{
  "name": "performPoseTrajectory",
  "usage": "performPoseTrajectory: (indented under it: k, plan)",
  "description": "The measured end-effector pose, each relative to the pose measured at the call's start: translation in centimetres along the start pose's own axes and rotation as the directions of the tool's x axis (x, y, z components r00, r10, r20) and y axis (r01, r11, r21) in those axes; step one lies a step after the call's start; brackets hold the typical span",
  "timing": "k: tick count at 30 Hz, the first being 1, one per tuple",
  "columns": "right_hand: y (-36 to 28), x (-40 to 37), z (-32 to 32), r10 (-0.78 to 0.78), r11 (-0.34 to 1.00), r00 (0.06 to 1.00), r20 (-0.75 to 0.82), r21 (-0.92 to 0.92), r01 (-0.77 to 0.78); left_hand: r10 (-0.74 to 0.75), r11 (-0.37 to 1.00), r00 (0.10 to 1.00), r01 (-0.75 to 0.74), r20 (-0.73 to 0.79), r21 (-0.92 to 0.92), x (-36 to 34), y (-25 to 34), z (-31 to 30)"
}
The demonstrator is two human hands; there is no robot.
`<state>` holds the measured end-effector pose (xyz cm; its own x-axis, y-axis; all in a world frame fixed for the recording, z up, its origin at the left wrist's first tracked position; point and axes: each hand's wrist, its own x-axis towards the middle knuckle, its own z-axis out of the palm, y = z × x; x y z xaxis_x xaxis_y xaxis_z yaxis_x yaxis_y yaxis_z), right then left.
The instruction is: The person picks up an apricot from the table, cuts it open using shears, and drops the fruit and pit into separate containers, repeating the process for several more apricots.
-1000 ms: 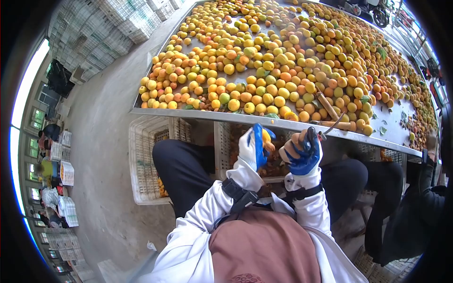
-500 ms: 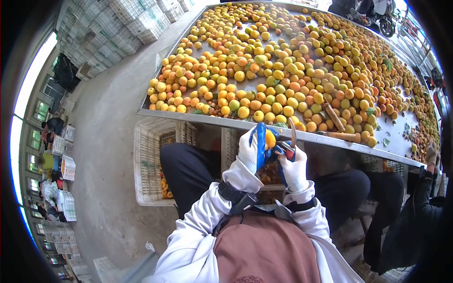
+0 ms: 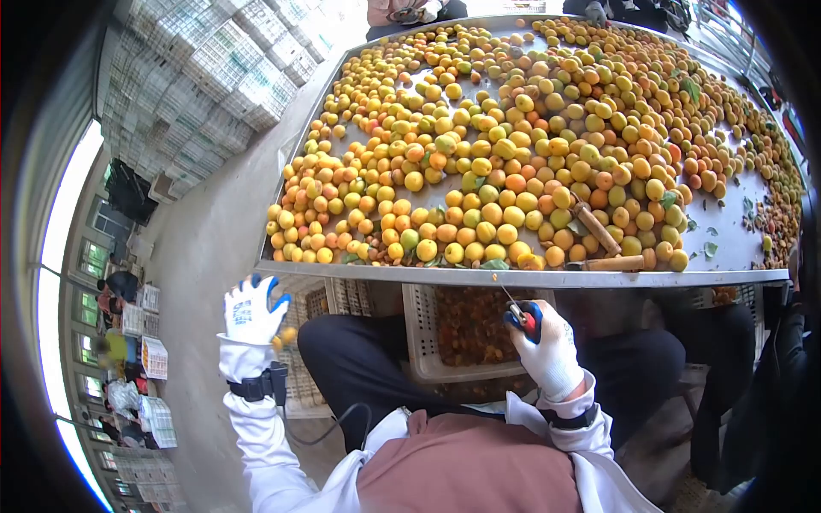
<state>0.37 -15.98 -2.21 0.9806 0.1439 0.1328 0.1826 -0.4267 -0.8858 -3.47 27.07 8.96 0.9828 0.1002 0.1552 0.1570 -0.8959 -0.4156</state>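
Note:
My left hand (image 3: 250,315), in a white glove with blue coating, is out to the left beside the table corner, fingers spread. Just right of its wrist, blurred orange-yellow apricot pieces (image 3: 285,337) appear in the air by the white crate (image 3: 299,376). In front of my body, my right hand (image 3: 547,349), gloved alike, is closed around pruning shears (image 3: 528,321) with red and dark handles. A thin metal blade points up toward the table edge. On the metal table (image 3: 393,274) lie many whole apricots (image 3: 513,184); a cut-looking one (image 3: 530,261) is at the near edge.
A crate of orange fruit pieces (image 3: 479,329) sits below the table edge between my knees. Two wooden-handled tools (image 3: 599,229) lie among the apricots. Stacked crates (image 3: 205,77) stand at the left. Another person (image 3: 410,13) is across the table; dark-clothed legs (image 3: 710,376) are at my right.
My left hand has moved left and down from the table edge, opened, and let go of the apricot. My right hand has dropped slightly with the shears. The view has shifted.

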Motion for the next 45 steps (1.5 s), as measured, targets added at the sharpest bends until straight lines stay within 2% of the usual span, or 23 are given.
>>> performPoseTrajectory:
  k: [1,3,5,7,8,12,15,16,17,19,21,22,23,25,26,27,28,29,34,37,41,43,45]
  plan:
    - [-0.2,0.1,-0.1,0.002,1.000,1.000,-0.012,0.026,-0.002,-0.031,0.995,0.995,0.040,0.097,-0.088,1.2,0.9,0.6]
    - [-0.5,0.3,-0.1,-0.015,0.997,0.999,-0.036,0.073,0.018,0.164,0.970,0.974,-0.189,-0.156,-0.156,4.9,5.5,0.2]
    - [-1.3,0.6,-0.5,-0.001,0.991,0.998,-0.055,0.135,0.008,0.224,0.926,0.960,-0.264,-0.170,-0.269,10.1,11.9,-1.6]
    - [-1.0,0.4,-0.8,0.018,0.991,1.000,-0.015,0.130,-0.016,0.317,0.849,0.879,-0.431,-0.357,-0.307,15.4,17.5,-0.4]
    - [-0.5,0.4,-0.8,-0.015,0.988,0.999,-0.028,0.152,0.019,0.338,0.825,0.861,-0.466,-0.380,-0.321,18.3,20.5,0.6]
    - [0.6,0.4,-1.5,-0.025,0.974,0.998,-0.064,0.225,0.039,0.432,0.802,0.881,-0.472,-0.192,-0.365,25.8,30.5,1.1]
    - [1.2,0.5,-2.4,-0.012,0.973,0.999,-0.030,0.230,0.018,0.511,0.799,0.859,-0.488,-0.032,-0.352,28.7,34.5,1.8]
    - [1.8,0.5,-2.1,-0.038,0.972,0.997,-0.067,0.231,0.052,0.554,0.780,0.831,-0.542,-0.057,-0.312,28.5,34.7,2.4]
    - [1.8,0.6,-2.4,-0.037,0.971,0.997,-0.073,0.232,0.053,0.542,0.781,0.839,-0.520,-0.038,-0.346,28.6,35.0,1.8]
    - [1.5,0.6,-2.9,0.037,0.962,0.999,-0.032,0.272,-0.027,0.560,0.801,0.828,-0.545,-0.011,-0.247,28.6,35.1,0.5]
    - [1.7,0.6,-2.8,0.084,0.950,0.996,-0.029,0.305,-0.071,0.433,0.774,0.901,-0.386,-0.024,-0.502,27.7,34.4,-1.2]
    - [1.7,0.5,-2.8,0.128,0.936,0.992,-0.019,0.332,-0.115,0.360,0.673,0.932,-0.285,-0.034,-0.682,28.2,34.1,-0.2]
    - [1.6,0.4,-2.8,0.127,0.935,0.992,-0.016,0.336,-0.114,0.338,0.547,0.930,-0.321,-0.146,-0.773,27.6,33.1,0.3]
    - [1.2,0.5,-2.8,0.121,0.944,0.992,-0.041,0.312,-0.103,0.382,-0.020,0.902,-0.208,-0.200,-0.978,25.0,30.7,0.8]
    - [1.2,0.4,-2.6,0.102,0.954,0.994,-0.049,0.289,-0.084,0.407,-0.253,0.901,-0.044,-0.148,-0.966,23.6,29.7,1.7]
    - [1.2,0.3,-2.4,0.071,0.955,0.996,-0.060,0.292,-0.051,0.453,-0.266,0.877,-0.038,-0.160,-0.963,21.3,28.3,0.2]
    - [1.1,0.2,-2.1,0.051,0.957,0.997,-0.059,0.287,-0.032,0.483,-0.317,0.872,0.088,-0.081,-0.944,19.1,26.8,-0.5]
    - [0.9,0.1,-1.7,0.030,0.960,0.998,-0.056,0.281,-0.013,0.520,-0.452,0.852,0.212,-0.062,-0.866,16.8,25.7,-1.6]
    - [-0.3,-0.2,0.5,-0.059,0.968,0.997,0.050,0.246,0.045,0.563,-0.509,0.826,0.377,0.032,-0.773,9.0,22.0,-1.5]
    - [-0.4,-0.6,2.1,-0.166,0.970,0.983,0.081,0.193,0.148,0.601,-0.574,0.799,0.421,-0.012,-0.702,6.6,21.0,-0.4]
    - [-1.7,-1.1,2.8,-0.181,0.970,0.974,0.135,0.189,0.154,0.613,-0.568,0.789,0.396,-0.049,-0.721,4.6,19.5,-0.6]
    - [-2.1,-1.3,2.9,-0.174,0.974,0.973,0.154,0.174,0.147,0.632,-0.457,0.774,0.332,-0.038,-0.825,4.2,18.8,-1.0]
    - [-1.7,-1.4,3.0,-0.187,0.974,0.961,0.202,0.168,0.154,0.634,-0.482,0.771,0.339,-0.054,-0.808,3.9,18.4,-1.1]
